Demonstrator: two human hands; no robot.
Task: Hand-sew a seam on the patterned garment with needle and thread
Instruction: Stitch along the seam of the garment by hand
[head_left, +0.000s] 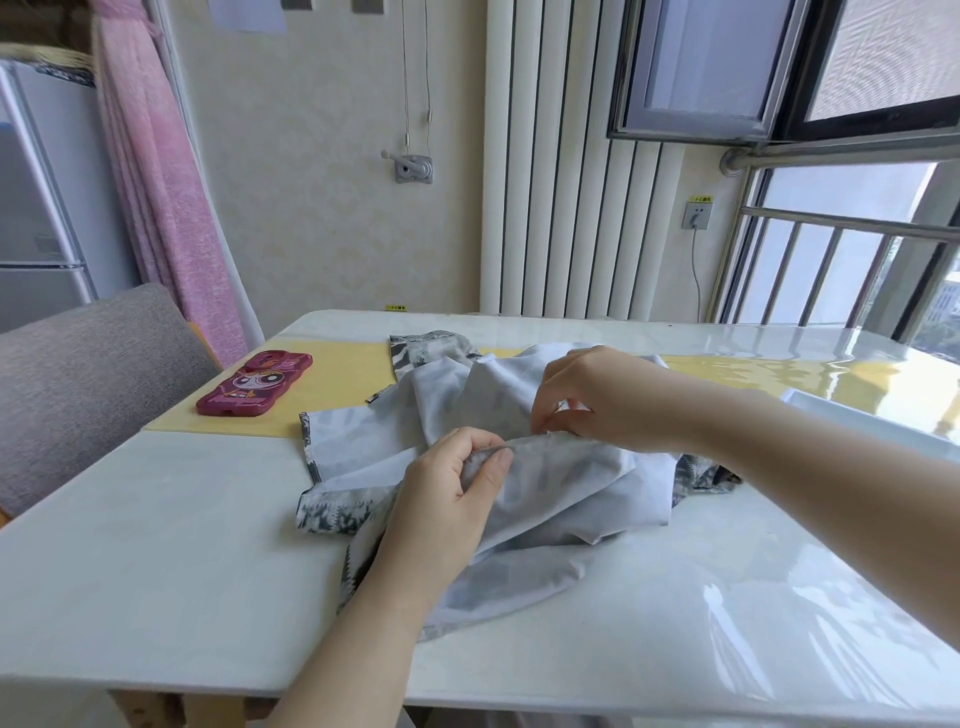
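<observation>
White table (156, 545), glossy, with a yellow mat (337, 384) across its far half; a pink phone (254, 384) lies on the mat's left end, well apart from the work; a grey chair (88, 374) stands at the left edge, a pink curtain (161, 182) behind it; a white radiator (550, 208) stands against the far wall; a white tray (857, 415) sits at far right. Nothing stands between the hands and the cloth.

The patterned garment (561, 499) lies bunched at the table's centre, pale side up; the left hand (447, 509) pinches a raised fold at its near side between thumb and curled fingers; the right hand (597, 400), just beyond, has its fingertips pinched together on the same ridge; whether they hold a needle cannot be told.
</observation>
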